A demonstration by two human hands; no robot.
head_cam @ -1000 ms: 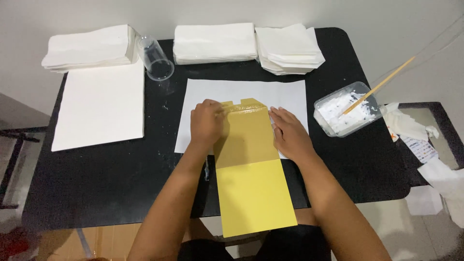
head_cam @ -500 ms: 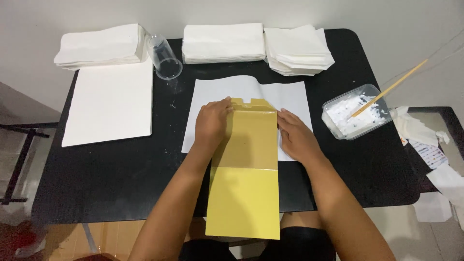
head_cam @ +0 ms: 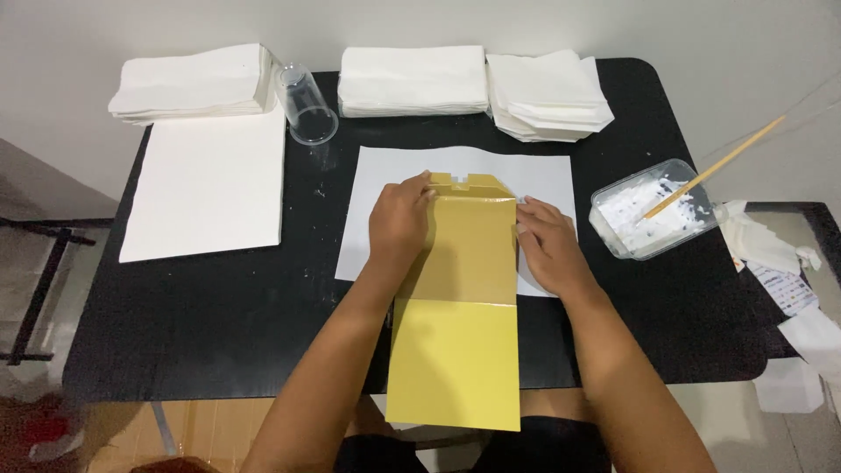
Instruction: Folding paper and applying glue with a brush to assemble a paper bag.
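Observation:
A yellow paper bag [head_cam: 460, 333] lies flat and lengthwise on a white sheet [head_cam: 543, 175] in the middle of the black table [head_cam: 219, 315], its lower end hanging past the near edge. My left hand [head_cam: 399, 219] presses on the bag's upper left side. My right hand [head_cam: 547, 245] lies flat against its upper right edge, partly on the white sheet. The bag's far end shows folded tabs between the two hands.
A clear plastic cup [head_cam: 307, 103] lies on its side at the back. Stacks of white paper [head_cam: 412, 79] line the far edge, a large white sheet [head_cam: 206, 184] lies left. A clear tub of white paste with a stick [head_cam: 653, 210] sits right.
The view has shifted a little. Both hands stay on the bag's upper part; the right hand has slid slightly outward to the bag's right edge.

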